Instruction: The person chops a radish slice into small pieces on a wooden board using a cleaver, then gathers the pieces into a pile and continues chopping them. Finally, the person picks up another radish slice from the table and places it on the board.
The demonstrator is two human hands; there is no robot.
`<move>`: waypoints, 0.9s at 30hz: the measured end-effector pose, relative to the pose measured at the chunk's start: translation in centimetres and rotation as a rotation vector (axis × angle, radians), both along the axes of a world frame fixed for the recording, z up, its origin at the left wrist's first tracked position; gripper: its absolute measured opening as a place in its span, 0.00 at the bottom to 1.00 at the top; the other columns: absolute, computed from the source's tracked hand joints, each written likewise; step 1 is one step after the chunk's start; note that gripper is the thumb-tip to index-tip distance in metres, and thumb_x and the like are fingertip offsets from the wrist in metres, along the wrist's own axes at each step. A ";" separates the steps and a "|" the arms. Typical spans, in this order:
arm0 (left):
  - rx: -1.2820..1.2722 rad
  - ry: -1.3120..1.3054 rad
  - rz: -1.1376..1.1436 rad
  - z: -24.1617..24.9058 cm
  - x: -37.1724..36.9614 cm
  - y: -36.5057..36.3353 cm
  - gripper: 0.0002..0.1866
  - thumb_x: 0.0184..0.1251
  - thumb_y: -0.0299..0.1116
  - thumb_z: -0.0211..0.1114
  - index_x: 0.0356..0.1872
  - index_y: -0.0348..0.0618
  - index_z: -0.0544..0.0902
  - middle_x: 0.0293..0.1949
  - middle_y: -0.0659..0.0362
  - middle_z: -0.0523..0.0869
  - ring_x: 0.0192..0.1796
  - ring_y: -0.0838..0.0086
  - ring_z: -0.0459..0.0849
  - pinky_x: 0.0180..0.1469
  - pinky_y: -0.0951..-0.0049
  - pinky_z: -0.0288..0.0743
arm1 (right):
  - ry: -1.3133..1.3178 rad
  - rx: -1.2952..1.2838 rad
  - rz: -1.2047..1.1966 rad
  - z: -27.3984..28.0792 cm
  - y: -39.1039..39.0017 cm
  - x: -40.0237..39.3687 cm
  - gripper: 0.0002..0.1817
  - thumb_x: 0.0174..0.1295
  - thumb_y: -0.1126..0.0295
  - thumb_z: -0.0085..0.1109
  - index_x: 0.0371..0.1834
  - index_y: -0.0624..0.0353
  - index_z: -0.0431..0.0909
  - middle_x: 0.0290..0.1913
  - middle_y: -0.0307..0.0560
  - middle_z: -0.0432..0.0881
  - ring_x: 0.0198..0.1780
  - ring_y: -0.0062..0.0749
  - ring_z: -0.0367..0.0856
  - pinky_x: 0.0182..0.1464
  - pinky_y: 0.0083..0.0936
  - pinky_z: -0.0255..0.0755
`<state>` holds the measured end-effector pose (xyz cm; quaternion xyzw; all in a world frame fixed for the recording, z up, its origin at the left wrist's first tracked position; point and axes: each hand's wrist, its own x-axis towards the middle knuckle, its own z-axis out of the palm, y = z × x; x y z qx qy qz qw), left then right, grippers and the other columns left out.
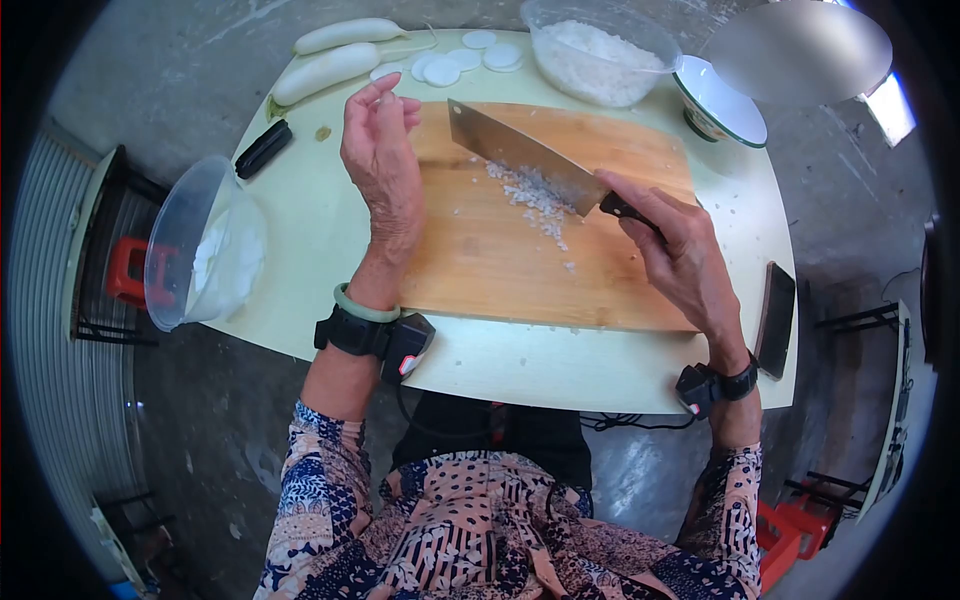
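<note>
In my right hand is the black handle of a cleaver, fingers wrapped around it. The broad blade slants up and left over a wooden cutting board. Finely chopped white bits, apparently radish, lie in a small heap along the blade's lower edge. My left hand is raised by the board's left edge, apart from the blade, its fingers loosely bent and nothing visible in them. White radish slices and whole white radishes lie beyond the board.
A clear plastic bowl of chopped white pieces stands at the back, beside an enamel-look bowl. At left, another clear bowl holds white pieces near a black object. A phone lies at the table's right edge.
</note>
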<state>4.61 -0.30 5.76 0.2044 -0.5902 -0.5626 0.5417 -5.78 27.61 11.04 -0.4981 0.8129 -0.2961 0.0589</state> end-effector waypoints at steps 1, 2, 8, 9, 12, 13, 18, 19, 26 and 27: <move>-0.002 0.011 -0.005 0.0 0.0 0.0 0.15 0.82 0.36 0.57 0.58 0.37 0.83 0.40 0.58 0.88 0.44 0.75 0.82 0.54 0.71 0.77 | -0.001 0.002 0.001 -0.1 0.0 -0.1 0.31 0.68 0.87 0.59 0.74 0.53 0.79 0.54 0.53 0.91 0.49 0.37 0.90 0.51 0.28 0.80; 0.001 0.010 -0.001 0.0 0.1 0.0 0.15 0.82 0.36 0.57 0.58 0.37 0.83 0.40 0.58 0.88 0.44 0.75 0.82 0.54 0.71 0.77 | -0.004 -0.077 -0.001 -0.4 -0.1 -0.2 0.31 0.68 0.87 0.59 0.74 0.53 0.79 0.53 0.53 0.91 0.48 0.37 0.90 0.50 0.29 0.80; -0.001 -0.003 -0.005 0.2 0.0 0.2 0.15 0.82 0.35 0.57 0.58 0.37 0.83 0.40 0.58 0.88 0.44 0.75 0.82 0.54 0.72 0.78 | 0.057 -0.197 0.050 -1.6 -0.2 -0.5 0.32 0.67 0.83 0.62 0.74 0.44 0.80 0.41 0.52 0.89 0.36 0.43 0.87 0.41 0.38 0.79; 0.005 0.007 -0.013 0.1 0.0 0.2 0.15 0.83 0.35 0.57 0.58 0.36 0.83 0.40 0.58 0.88 0.44 0.75 0.82 0.54 0.71 0.78 | 0.052 -0.205 0.052 -1.5 -0.2 -0.5 0.32 0.67 0.83 0.62 0.74 0.45 0.80 0.42 0.52 0.89 0.36 0.43 0.87 0.41 0.38 0.79; 0.013 0.010 -0.021 -0.1 0.1 0.1 0.15 0.83 0.35 0.57 0.59 0.36 0.83 0.40 0.57 0.88 0.44 0.75 0.82 0.54 0.71 0.78 | 0.036 -0.220 0.004 -1.2 -0.2 -0.5 0.31 0.68 0.83 0.62 0.74 0.45 0.80 0.41 0.52 0.89 0.36 0.42 0.87 0.40 0.37 0.79; 0.012 0.007 -0.029 0.0 0.0 0.2 0.15 0.83 0.35 0.57 0.59 0.36 0.83 0.40 0.57 0.88 0.44 0.75 0.82 0.54 0.70 0.78 | 0.037 -0.221 0.003 -1.3 -0.2 -0.5 0.31 0.68 0.83 0.62 0.74 0.45 0.80 0.41 0.52 0.89 0.36 0.42 0.87 0.40 0.37 0.79; 0.017 -0.006 -0.025 0.2 0.1 0.4 0.15 0.82 0.34 0.57 0.59 0.37 0.84 0.41 0.58 0.88 0.44 0.75 0.83 0.54 0.71 0.78 | 0.108 -0.266 0.043 -1.7 -0.1 -0.8 0.31 0.67 0.83 0.63 0.74 0.45 0.80 0.39 0.51 0.88 0.34 0.39 0.85 0.38 0.36 0.78; 0.015 -0.001 -0.025 0.1 0.1 0.3 0.16 0.81 0.34 0.57 0.59 0.37 0.84 0.42 0.58 0.89 0.43 0.75 0.83 0.55 0.71 0.78 | 0.106 -0.263 0.045 -1.5 -0.2 -0.7 0.31 0.67 0.83 0.63 0.74 0.45 0.80 0.39 0.51 0.88 0.34 0.39 0.85 0.38 0.36 0.78; 0.014 -0.013 -0.029 0.1 0.1 0.4 0.16 0.81 0.34 0.57 0.59 0.37 0.84 0.42 0.58 0.88 0.43 0.76 0.83 0.55 0.71 0.78 | 0.099 -0.156 0.005 -1.5 0.0 -0.7 0.30 0.68 0.83 0.62 0.73 0.47 0.80 0.40 0.51 0.89 0.35 0.40 0.86 0.39 0.34 0.79; 0.020 -0.004 -0.032 0.1 0.1 0.3 0.16 0.82 0.34 0.56 0.59 0.37 0.84 0.42 0.58 0.89 0.43 0.76 0.83 0.55 0.71 0.79 | 0.093 -0.214 0.013 -1.6 0.0 -0.9 0.30 0.68 0.83 0.62 0.73 0.47 0.80 0.40 0.51 0.89 0.35 0.40 0.86 0.40 0.34 0.79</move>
